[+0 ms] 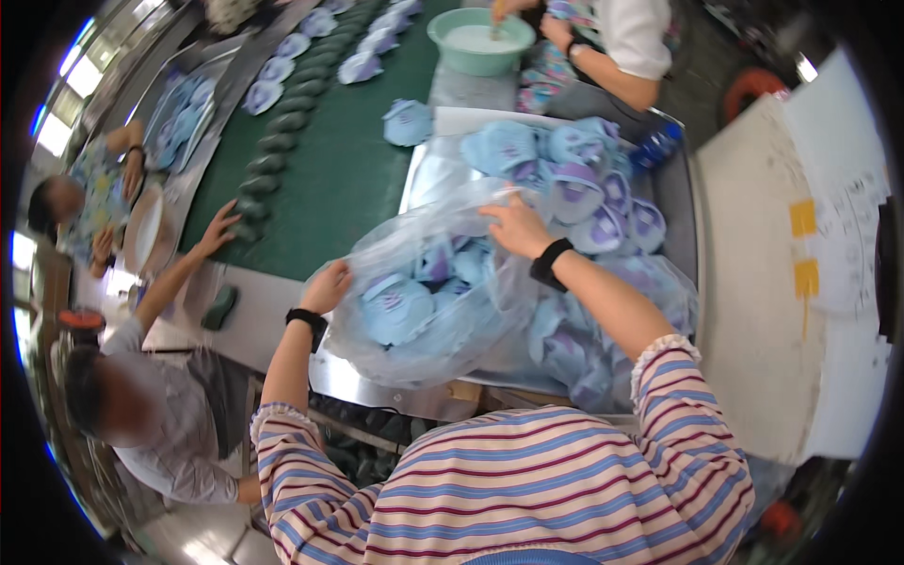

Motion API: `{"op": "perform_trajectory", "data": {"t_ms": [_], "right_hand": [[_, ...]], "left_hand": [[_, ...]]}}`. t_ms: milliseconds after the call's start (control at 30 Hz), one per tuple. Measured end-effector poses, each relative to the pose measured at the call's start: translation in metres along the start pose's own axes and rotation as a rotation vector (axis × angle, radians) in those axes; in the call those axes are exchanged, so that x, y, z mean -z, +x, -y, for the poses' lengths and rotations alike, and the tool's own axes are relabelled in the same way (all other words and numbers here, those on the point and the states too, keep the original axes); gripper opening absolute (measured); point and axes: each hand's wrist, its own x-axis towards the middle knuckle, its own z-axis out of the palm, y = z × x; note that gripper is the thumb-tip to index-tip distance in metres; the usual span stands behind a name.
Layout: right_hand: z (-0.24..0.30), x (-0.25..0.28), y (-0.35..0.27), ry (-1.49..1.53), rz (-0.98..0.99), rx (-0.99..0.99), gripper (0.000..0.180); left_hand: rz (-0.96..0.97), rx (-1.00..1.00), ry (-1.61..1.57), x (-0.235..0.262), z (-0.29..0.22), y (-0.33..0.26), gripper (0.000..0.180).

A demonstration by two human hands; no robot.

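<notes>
A clear plastic bag [414, 367] lies at the near edge of the work surface, its mouth spread apart. Light blue shoe uppers [397, 313] with purple linings fill it. My left hand [327, 285] is closed on the bag's left rim. At the far right of the rim, my right hand [520, 226] grips the plastic, fingers partly bent. Just past that hand sits a heap of loose blue and purple uppers [499, 146] on a metal tray [428, 174]. More uppers [565, 344] lie beneath plastic by my right forearm.
A green conveyor belt [363, 179] carries rows of dark green shoe lasts [266, 162] and uppers [264, 96]. A mint basin [480, 56] of white liquid stands beyond, beside a co-worker. Other people work at left, one reaching onto the belt. A blue bottle [656, 146] lies by the heap.
</notes>
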Motion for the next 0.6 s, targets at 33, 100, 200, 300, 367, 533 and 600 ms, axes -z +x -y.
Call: {"op": "perform_trajectory", "data": {"t_ms": [33,100,200,300,367,533,600], "right_hand": [[0.0,0.0,0.005,-0.034,0.043,0.052,0.028],[0.009,0.004,0.027,-0.052,0.116,0.155,0.029],[0.022,0.005,0.05,-0.039,0.143,0.148,0.033],[0.009,-0.017,0.083,-0.219,0.046,0.146,0.036],[-0.048,-0.046,0.114,-0.125,0.308,0.015,0.044],[-0.119,-0.079,0.108,0.091,0.49,0.055,0.037],[-0.098,-0.057,0.101,0.128,0.698,0.02,0.036]], "left_hand": [[-0.049,-0.033,0.086,-0.002,-0.007,-0.005,0.017],[-0.209,0.112,-0.005,0.009,-0.001,0.0,0.018],[-0.441,0.224,-0.278,0.016,0.024,0.007,0.021],[-0.43,0.288,-0.233,0.004,0.041,0.028,0.023],[-0.392,0.287,-0.063,-0.005,0.049,0.047,0.023],[-0.047,0.466,0.068,-0.058,0.094,0.044,0.021],[-0.068,0.373,-0.407,-0.062,0.099,0.018,0.027]]}}
